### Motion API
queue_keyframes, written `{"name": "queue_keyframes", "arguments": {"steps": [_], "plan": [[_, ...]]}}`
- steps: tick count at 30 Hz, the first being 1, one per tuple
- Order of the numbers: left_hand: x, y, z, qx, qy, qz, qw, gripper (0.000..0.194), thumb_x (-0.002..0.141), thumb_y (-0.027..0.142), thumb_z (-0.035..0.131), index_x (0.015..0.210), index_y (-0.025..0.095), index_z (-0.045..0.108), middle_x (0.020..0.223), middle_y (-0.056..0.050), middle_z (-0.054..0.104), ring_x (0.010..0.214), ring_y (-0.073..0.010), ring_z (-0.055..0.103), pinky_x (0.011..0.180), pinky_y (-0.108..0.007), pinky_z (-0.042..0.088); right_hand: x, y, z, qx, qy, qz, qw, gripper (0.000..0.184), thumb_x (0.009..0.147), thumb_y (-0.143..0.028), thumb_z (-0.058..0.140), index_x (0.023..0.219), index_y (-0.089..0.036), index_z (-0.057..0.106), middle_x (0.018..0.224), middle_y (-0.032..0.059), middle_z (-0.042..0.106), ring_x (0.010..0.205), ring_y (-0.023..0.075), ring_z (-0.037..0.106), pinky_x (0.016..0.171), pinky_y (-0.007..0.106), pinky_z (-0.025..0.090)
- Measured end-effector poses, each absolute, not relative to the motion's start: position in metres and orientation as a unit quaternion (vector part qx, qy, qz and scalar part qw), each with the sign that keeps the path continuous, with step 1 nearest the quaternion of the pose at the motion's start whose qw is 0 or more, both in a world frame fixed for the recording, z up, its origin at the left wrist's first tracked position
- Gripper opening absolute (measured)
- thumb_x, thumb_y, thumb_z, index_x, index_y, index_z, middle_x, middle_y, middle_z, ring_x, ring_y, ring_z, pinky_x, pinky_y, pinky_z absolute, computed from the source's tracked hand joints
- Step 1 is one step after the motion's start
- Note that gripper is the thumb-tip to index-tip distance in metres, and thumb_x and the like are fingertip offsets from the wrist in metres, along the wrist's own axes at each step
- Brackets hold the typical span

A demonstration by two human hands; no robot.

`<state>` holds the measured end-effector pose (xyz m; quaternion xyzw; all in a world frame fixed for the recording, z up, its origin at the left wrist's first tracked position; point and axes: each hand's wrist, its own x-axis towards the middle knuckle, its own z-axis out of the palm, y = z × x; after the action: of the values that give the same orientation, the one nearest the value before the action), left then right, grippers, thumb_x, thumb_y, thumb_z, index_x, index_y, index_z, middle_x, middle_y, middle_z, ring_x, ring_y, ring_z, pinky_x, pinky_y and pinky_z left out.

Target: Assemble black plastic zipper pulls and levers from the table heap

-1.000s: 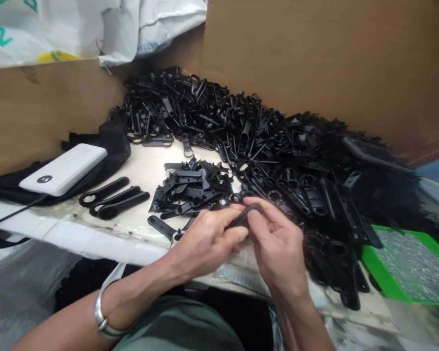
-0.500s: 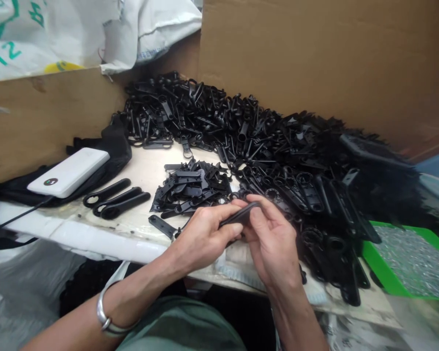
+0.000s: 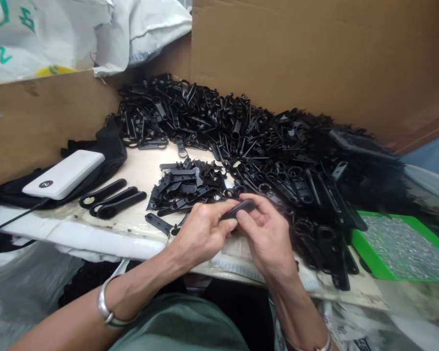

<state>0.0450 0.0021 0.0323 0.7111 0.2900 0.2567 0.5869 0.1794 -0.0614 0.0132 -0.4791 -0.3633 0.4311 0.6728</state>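
Observation:
Both hands grip one black plastic handle (image 3: 239, 208) above the table's front edge. My left hand (image 3: 204, 229) pinches its left end between thumb and fingers. My right hand (image 3: 269, 234) is closed round the other end, its thumb pressed on the top face. Part of the handle is hidden by my fingers. Just beyond my hands lies a small heap of flat black plastic strips (image 3: 185, 184). One loose black strip (image 3: 158, 224) lies left of my left hand. Black ring-ended handles (image 3: 300, 183) lie beyond and right of my right hand.
A large pile of black parts (image 3: 205, 112) runs along the cardboard wall (image 3: 314, 53). Three black handles (image 3: 120, 202) lie at left, near a white power bank (image 3: 64, 174) with a cable. A green tray (image 3: 362, 243) of small shiny metal pieces stands at right.
The handle between my hands has turned slightly, and my right thumb has shifted left along it. The whole view has moved a little to the right.

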Motion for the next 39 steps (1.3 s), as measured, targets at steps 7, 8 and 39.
{"name": "queue_keyframes", "arguments": {"steps": [7, 8, 39], "plan": [[0.045, 0.005, 0.031, 0.753, 0.219, 0.257, 0.564, 0.04, 0.088, 0.013, 0.052, 0.126, 0.021, 0.06, 0.107, -0.003, 0.07, 0.083, -0.0149, 0.064, 0.075, -0.024, 0.05, 0.183, -0.069, 0.015, -0.449, -0.37, 0.448, 0.679, 0.025, 0.081, -0.02, 0.075, 0.102, -0.023, 0.062, 0.105, 0.0051, 0.07, 0.099, 0.0204, 0.066, 0.084, 0.031, 0.055], [0.045, 0.005, 0.033, 0.757, 0.213, 0.263, 0.559, 0.038, 0.088, 0.013, 0.053, 0.124, 0.021, 0.062, 0.111, -0.003, 0.07, 0.088, -0.0157, 0.064, 0.078, -0.024, 0.05, 0.184, -0.07, 0.017, -0.444, -0.37, 0.447, 0.683, 0.025, 0.08, -0.019, 0.075, 0.101, -0.023, 0.062, 0.105, 0.0046, 0.071, 0.099, 0.0202, 0.066, 0.086, 0.032, 0.055], [0.05, 0.004, 0.044, 0.762, 0.273, 0.231, 0.54, 0.03, 0.089, 0.021, 0.053, 0.116, 0.022, 0.067, 0.075, 0.003, 0.066, 0.062, -0.0106, 0.056, 0.058, -0.02, 0.045, 0.185, -0.057, 0.017, -0.413, -0.322, 0.488, 0.699, 0.017, 0.08, -0.023, 0.075, 0.093, -0.021, 0.064, 0.084, 0.0024, 0.072, 0.074, 0.0144, 0.068, 0.069, 0.024, 0.056]]}}
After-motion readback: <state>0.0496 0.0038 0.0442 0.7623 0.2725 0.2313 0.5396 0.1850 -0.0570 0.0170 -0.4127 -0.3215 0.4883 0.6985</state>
